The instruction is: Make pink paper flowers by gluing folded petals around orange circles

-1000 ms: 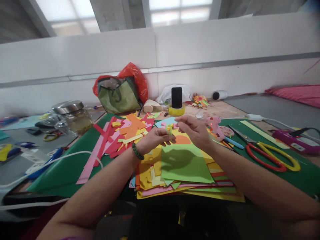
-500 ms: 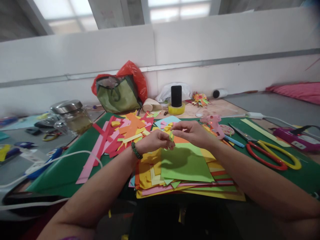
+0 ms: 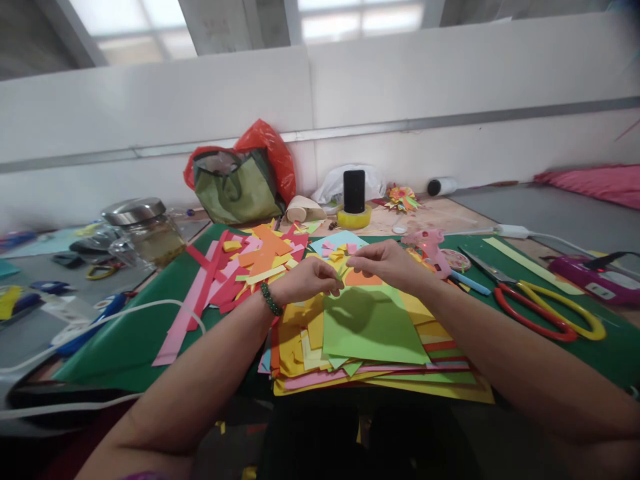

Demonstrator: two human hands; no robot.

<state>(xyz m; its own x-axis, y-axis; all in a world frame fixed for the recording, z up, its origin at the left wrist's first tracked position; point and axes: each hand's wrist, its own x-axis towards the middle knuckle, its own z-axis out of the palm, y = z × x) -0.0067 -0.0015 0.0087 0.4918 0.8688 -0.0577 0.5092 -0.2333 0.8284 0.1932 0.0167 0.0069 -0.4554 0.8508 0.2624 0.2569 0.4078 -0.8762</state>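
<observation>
My left hand (image 3: 316,277), with a dark green bead bracelet (image 3: 271,299) at its wrist, pinches a small green paper strip (image 3: 341,274) between thumb and fingers. Just to the right, my right hand (image 3: 384,264) is closed in a pinch. Its fingertips are close to the strip; whether they hold an end of it is too small to tell. Below both hands lies a light green paper sheet (image 3: 377,330) on a pile of yellow, orange and pink paper (image 3: 295,340). Small yellow and pink paper pieces (image 3: 337,252) sit just beyond the fingers.
Cut paper strips (image 3: 267,257) are heaped at left on the green mat (image 3: 125,347). At right are scissors (image 3: 537,307), a pink glue gun (image 3: 430,250) and a blue pen (image 3: 470,283). Behind stand a phone (image 3: 354,191) on a tape roll (image 3: 354,217), a glass jar (image 3: 145,233) and a bag (image 3: 240,190).
My hands have drawn slightly apart, the left one shifting a little left and down. The green strip shows less clearly between the fingers.
</observation>
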